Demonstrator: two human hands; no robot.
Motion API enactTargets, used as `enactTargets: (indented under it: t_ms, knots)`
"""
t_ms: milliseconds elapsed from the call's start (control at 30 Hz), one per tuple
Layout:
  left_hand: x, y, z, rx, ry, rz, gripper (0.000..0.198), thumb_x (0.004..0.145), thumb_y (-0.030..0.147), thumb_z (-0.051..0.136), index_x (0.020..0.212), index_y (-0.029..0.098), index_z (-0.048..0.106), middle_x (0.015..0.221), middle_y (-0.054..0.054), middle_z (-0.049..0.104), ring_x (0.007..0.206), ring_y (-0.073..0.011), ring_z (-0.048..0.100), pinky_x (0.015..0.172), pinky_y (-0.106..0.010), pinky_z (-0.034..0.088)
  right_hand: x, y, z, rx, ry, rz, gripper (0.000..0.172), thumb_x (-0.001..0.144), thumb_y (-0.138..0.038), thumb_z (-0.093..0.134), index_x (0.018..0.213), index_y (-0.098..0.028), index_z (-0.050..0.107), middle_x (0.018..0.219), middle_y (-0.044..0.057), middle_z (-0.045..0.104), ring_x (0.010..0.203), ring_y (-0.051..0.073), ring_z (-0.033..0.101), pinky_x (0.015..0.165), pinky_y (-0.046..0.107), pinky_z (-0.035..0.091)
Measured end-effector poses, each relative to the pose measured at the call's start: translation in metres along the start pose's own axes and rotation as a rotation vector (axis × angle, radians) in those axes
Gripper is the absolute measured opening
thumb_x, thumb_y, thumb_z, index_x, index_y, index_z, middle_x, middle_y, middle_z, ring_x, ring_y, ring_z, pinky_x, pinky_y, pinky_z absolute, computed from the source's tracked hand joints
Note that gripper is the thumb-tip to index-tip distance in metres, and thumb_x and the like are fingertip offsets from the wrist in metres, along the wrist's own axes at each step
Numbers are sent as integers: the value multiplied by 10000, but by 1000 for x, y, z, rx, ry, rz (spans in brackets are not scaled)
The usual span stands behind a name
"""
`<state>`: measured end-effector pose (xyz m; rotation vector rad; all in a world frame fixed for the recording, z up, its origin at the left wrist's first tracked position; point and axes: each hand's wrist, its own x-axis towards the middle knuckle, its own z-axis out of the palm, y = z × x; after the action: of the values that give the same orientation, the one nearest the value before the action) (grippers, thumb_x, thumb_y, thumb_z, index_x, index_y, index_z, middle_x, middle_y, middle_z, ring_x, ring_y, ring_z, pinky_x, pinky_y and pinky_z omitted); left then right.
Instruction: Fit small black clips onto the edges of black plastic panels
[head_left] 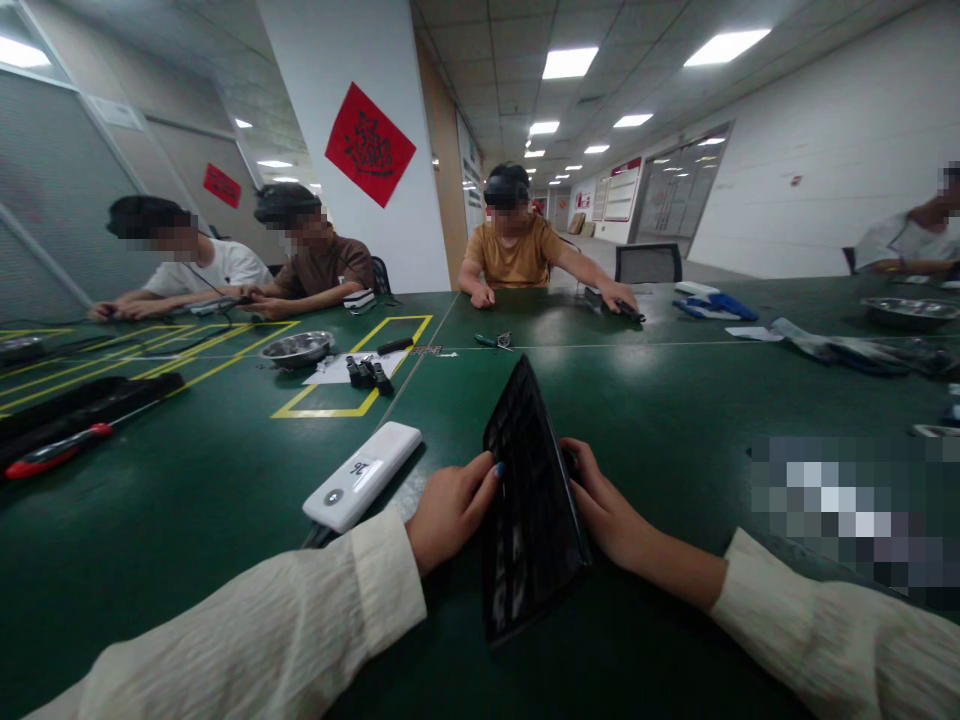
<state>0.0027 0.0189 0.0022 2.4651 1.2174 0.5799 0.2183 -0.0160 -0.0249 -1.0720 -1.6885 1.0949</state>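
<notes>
A thin black tray-like panel [529, 510] with a grid of compartments stands tilted on edge in front of me, above the green table [675, 400]. My left hand [454, 505] pinches its left side, with the thumb near the middle of that edge. Behind its right side, my right hand [604, 500] holds the panel, and some of its fingers are hidden. A white power bank [364, 477] marked with a number lies just left of my left hand.
Black clips [369, 374] and a metal bowl [298, 348] stand at the back left. Green-handled pliers [493, 341] lie beyond the panel. A red-handled tool [60, 450] is far left. Several people sit around the table; one person's hand [621, 298] touches a dark object.
</notes>
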Motion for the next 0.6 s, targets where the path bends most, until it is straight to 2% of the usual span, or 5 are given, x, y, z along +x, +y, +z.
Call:
enactTargets:
  t_ms: [133,300,467,600]
  knots:
    - [0,0,0,1,6,-12,340,936,376,247,812,200,510,606,3,564,537,-151,547,529,-241,354,1,-1,0,12,-1,2,347,921,-434,354,1184,-221,279,997,57,532,885,184,544,797,350,446]
    - [1,-1,0,-18,-17,-26,355,942,378,242,884,195,541,617,5,573,549,-150,554,540,-239,360,2,1,0,33,-4,12,351,926,-439,349,1189,-218,281,1010,58,527,877,178,541,769,336,450]
    - [1,-3,2,-24,-3,-30,426,941,400,225,717,190,521,584,2,544,531,-146,530,556,-246,368,1,-1,2,17,13,8,350,925,-439,350,1186,-214,284,1007,61,534,896,186,544,784,340,436]
    - [-1,-3,1,-50,-8,6,424,939,387,219,716,186,519,598,-5,552,562,-153,545,579,-250,376,0,-3,3,34,17,11,353,923,-433,355,1187,-209,288,1051,75,527,912,188,546,795,339,432]
